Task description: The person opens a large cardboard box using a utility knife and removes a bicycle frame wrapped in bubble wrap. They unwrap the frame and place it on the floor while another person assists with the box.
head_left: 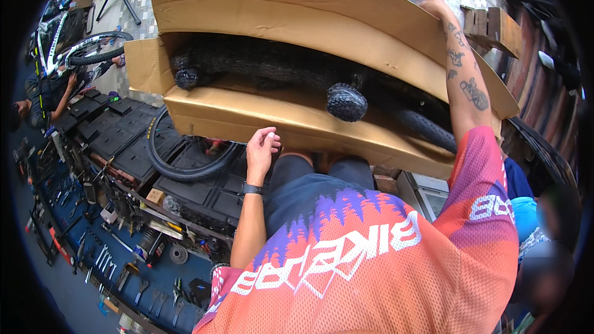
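The person's left hand (260, 149), loosely curled, is just beside the open, long brown cardboard box (260, 112) in front; whether it pinches anything cannot be told. The right hand (433, 4), fingers extended, is at the raised far flap (309, 9); black plastic-wrapped bicycle parts (247, 69) lie inside.

Open cardboard box (238, 110), black wrapped bundle (253, 65) inside
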`<state>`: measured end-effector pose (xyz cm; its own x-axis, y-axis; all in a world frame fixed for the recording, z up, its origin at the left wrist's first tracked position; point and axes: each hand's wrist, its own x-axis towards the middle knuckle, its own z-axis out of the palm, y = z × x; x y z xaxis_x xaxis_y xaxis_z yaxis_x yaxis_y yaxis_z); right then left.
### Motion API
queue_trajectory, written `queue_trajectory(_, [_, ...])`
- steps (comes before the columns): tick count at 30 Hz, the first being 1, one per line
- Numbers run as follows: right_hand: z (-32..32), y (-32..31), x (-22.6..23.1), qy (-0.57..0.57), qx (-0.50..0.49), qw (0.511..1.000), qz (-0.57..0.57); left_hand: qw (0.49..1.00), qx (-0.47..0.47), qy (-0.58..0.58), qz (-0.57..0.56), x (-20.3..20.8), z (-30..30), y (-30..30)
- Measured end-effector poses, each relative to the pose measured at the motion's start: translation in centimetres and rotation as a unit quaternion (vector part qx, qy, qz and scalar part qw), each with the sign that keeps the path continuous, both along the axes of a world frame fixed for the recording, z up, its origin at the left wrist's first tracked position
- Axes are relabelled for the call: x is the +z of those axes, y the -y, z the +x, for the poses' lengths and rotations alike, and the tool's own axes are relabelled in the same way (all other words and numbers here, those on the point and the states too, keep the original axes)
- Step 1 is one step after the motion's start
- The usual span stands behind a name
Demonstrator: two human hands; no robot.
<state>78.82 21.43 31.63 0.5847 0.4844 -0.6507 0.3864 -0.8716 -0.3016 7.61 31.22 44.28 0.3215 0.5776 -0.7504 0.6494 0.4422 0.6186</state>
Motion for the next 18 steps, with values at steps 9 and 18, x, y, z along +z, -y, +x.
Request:
queue_trajectory(9, [-25.2, 4.0, 16.2, 0.089, -0.066, 0.868, 0.484, 0.988, 0.013, 0.152, -0.027, -0.4, 11.4, 2.6])
queue_trajectory(18, [-42.3, 7.8, 8.3, -0.315, -0.378, 0.829, 0.266, 0.955, 0.145, 0.137, -0.217, -4.3, 18.5, 4.2])
